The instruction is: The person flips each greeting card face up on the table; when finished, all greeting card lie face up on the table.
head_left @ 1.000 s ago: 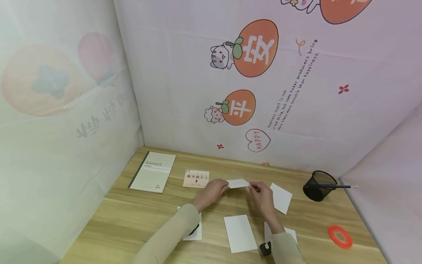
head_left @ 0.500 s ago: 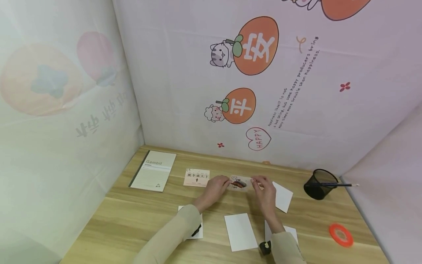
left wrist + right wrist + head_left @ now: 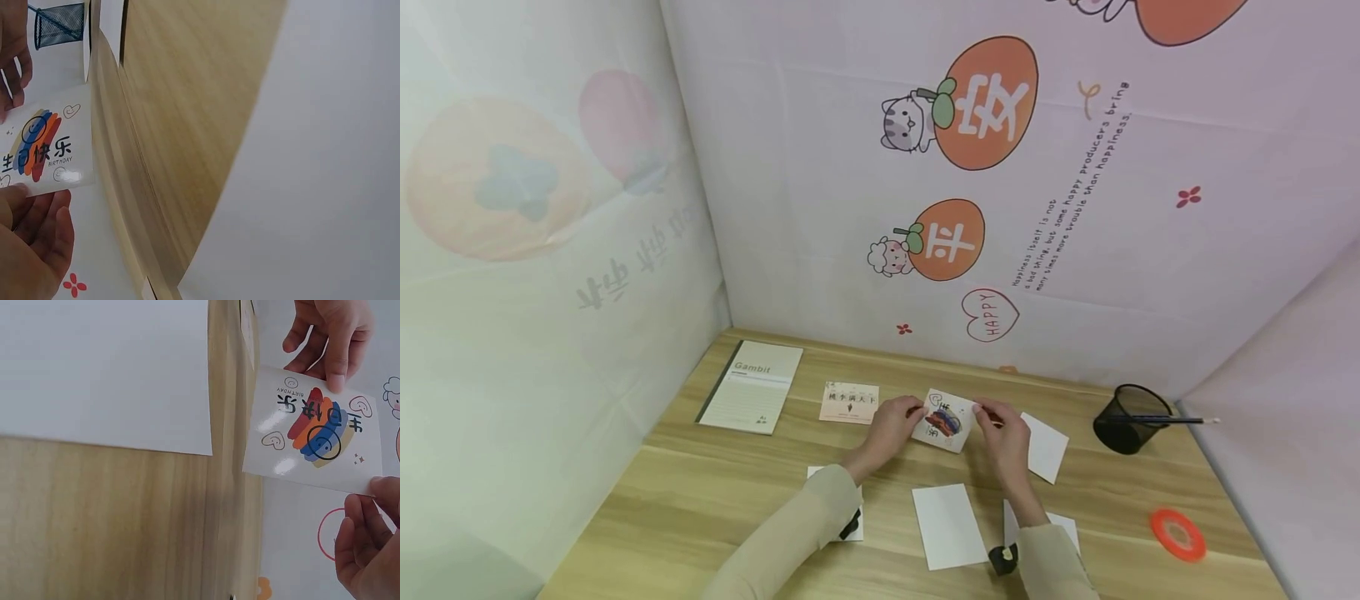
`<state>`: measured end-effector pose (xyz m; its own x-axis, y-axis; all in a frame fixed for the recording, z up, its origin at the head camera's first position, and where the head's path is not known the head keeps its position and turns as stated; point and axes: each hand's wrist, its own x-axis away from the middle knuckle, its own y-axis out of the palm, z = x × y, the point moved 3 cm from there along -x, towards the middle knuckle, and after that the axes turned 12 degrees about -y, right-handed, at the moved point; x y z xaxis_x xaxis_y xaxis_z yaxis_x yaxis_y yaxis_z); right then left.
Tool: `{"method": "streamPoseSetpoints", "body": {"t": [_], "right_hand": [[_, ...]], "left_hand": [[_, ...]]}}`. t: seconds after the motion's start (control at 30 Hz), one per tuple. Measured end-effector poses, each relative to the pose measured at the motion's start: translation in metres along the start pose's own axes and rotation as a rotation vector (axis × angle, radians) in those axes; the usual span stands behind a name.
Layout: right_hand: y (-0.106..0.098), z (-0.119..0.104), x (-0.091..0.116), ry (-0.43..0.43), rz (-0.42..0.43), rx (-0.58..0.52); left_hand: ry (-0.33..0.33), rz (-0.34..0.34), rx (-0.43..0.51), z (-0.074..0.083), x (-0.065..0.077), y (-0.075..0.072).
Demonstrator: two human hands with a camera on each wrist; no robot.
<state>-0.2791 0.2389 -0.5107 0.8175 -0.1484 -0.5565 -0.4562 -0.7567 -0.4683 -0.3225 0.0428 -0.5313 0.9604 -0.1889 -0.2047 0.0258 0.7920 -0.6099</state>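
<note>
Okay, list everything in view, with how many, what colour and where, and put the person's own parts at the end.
table: 1, light wood, lower half of the head view
printed sheeting: whitish, behind and beside the table
notebook: 1, cream with dark spine, back left
pink card: 1, pale pink, right of the notebook
birthday card: 1, white with coloured stripes, held mid-table
white cards: 4, white, spread about, two partly hidden
mesh cup: 1, black, back right
pen or pencil: 1, dark, sticking out of the mesh cup
ring: 1, red-orange, right
sleeves: 2, beige, bottom
left grip: 1, bare, pinching the birthday card's left side
right grip: 1, bare, pinching its right corner
</note>
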Motion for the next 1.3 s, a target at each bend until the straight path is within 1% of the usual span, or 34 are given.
{"method": "streamPoseSetpoints", "body": {"t": [0.1,0.23,0.4,0.53,0.63,0.7,0.8,0.97,1.07,1.17,1.2,1.3], "right_hand": [[0.000,0.002,0.000,0.026,-0.001,-0.014],[0.000,0.005,0.001,0.061,0.001,-0.024],[-0.001,0.007,0.001,0.100,0.011,-0.028],[0.000,0.011,0.001,0.136,0.036,-0.044],[0.001,0.014,0.002,0.176,0.021,-0.050],[0.002,0.016,0.004,0.208,-0.004,-0.058],[0.003,0.019,0.007,0.246,-0.057,-0.085],[0.003,0.023,0.015,0.317,-0.145,-0.150],[0.004,0.023,0.019,0.387,-0.174,-0.235],[0.006,0.024,0.022,0.443,-0.196,-0.320],[0.006,0.024,0.022,0.463,-0.196,-0.336],[0.006,0.026,0.023,0.485,-0.196,-0.348]], "left_hand": [[-0.001,0.007,0.004,0.002,0.000,0.000],[-0.022,-0.005,0.046,0.003,-0.001,0.001],[-0.078,-0.066,0.171,0.004,-0.001,0.002],[-0.147,-0.130,0.310,0.002,-0.001,0.006],[-0.238,-0.183,0.419,0.002,0.000,0.009],[-0.295,-0.198,0.479,0.002,0.000,0.010],[-0.362,-0.186,0.548,0.001,0.000,0.010],[-0.432,-0.147,0.665,-0.004,-0.001,0.012],[-0.447,-0.129,0.722,-0.005,-0.001,0.012],[-0.452,-0.111,0.753,-0.005,-0.001,0.012],[-0.457,-0.106,0.761,-0.005,-0.001,0.011],[-0.468,-0.091,0.760,-0.005,-0.003,0.012]]}}
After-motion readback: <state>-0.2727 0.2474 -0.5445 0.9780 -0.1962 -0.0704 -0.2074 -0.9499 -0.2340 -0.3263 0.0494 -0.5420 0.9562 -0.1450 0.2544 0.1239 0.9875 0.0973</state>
